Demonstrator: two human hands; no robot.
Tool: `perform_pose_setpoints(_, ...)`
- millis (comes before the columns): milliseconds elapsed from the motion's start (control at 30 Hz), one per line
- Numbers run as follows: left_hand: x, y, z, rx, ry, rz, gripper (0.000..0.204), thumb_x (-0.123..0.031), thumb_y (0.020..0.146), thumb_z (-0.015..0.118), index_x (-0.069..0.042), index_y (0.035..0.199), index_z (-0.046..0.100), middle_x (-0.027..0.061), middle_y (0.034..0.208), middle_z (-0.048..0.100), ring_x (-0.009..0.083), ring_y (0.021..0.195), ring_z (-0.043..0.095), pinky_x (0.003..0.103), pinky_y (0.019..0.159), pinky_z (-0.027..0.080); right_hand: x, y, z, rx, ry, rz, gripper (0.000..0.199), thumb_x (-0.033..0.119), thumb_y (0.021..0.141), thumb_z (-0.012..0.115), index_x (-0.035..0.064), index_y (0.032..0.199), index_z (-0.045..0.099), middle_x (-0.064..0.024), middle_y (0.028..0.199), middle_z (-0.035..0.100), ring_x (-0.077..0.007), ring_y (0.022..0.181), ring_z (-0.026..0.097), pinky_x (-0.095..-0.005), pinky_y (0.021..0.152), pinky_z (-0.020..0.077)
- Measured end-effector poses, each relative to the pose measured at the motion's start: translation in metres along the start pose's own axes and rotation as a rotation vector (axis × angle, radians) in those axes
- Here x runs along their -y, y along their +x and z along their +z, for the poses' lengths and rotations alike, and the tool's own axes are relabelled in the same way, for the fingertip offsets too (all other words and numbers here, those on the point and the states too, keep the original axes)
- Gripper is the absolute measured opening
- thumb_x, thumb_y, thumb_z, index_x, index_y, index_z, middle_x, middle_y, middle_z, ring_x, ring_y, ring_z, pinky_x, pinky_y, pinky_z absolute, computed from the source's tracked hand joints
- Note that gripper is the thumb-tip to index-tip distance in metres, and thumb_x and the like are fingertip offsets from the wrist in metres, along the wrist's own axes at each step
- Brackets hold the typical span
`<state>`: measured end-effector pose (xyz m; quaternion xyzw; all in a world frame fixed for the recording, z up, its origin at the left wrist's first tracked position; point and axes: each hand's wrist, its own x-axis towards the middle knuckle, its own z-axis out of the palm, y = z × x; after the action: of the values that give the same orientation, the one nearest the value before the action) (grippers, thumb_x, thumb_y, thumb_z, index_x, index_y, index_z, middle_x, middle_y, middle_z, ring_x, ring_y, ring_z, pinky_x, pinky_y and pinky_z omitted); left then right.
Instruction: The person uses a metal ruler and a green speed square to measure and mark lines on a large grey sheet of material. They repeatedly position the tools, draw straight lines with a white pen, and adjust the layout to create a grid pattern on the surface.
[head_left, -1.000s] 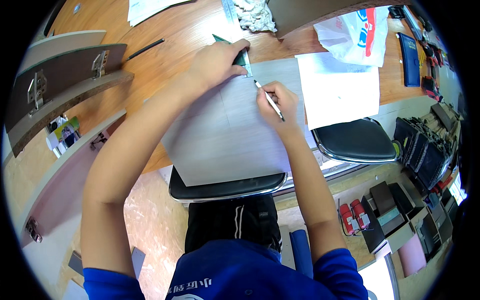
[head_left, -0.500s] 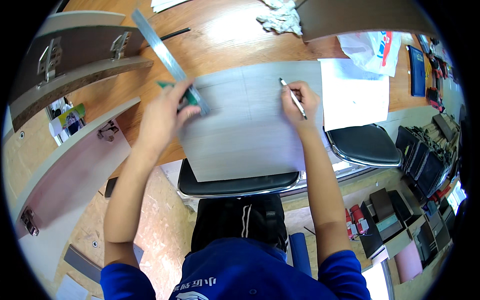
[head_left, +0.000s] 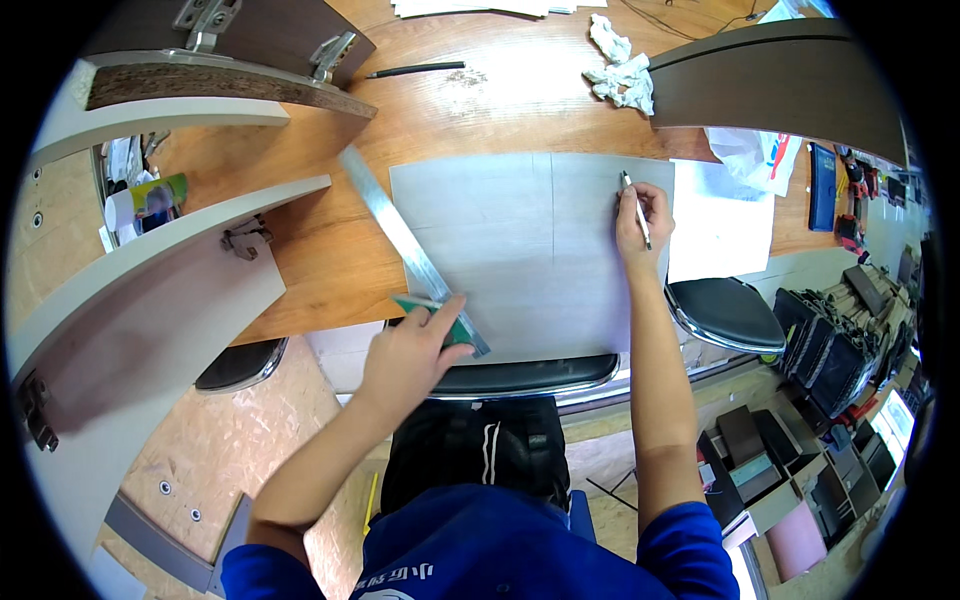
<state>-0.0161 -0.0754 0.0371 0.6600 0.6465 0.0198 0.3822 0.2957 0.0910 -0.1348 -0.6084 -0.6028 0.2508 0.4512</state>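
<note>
A grey rectangular panel (head_left: 520, 250) lies on the wooden table (head_left: 480, 100) with a thin pencil line down its middle. My left hand (head_left: 410, 350) grips the green-handled end of a long metal square ruler (head_left: 405, 240), which lies slanted along the panel's left edge. My right hand (head_left: 640, 215) holds a pencil (head_left: 634, 205) upright, its tip near the panel's upper right part.
Grey cabinet boards with hinges (head_left: 170, 240) stand at the left. A dark board (head_left: 780, 80), a crumpled cloth (head_left: 620, 70), a loose pencil (head_left: 415, 70) and white paper (head_left: 720, 225) lie on the table. Black stools (head_left: 725, 310) and boxes (head_left: 840, 340) sit at the right.
My left hand has carried the ruler from the panel's top, down and left to its near left corner. My right hand with the pencil stays near the upper right.
</note>
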Motion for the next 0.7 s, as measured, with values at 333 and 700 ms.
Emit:
perform_pose_setpoints(333,-0.05,0.054,0.045,-0.228,-0.421,-0.185,0.061,-0.03,0.081,0.089,-0.002,0.128,0.062,0.0154,0.077,0.07,0.0302,0.067,0.071,0.038,0.062,0.055,0.053,-0.04,-0.007,0.312,0.329,0.201,0.033,0.019,0.112,0.045,-0.0076,0.122,0.063,-0.0184,0.106,0.076,-0.0147,0.065,0.069,-0.0265,0.06,0.0559)
perform_pose_setpoints(700,-0.05,0.099,0.051,-0.246,-0.572,-0.243,0.06,-0.019,0.086,0.084,0.003,0.136,0.058,0.0123,0.074,0.072,0.0187,0.06,0.072,0.031,0.055,0.054,0.092,-0.077,-0.009,0.499,0.561,0.412,0.021,0.0,0.1,0.062,-0.0052,0.12,0.064,-0.0125,0.094,0.075,-0.0125,0.075,0.072,-0.0255,0.067,0.0598)
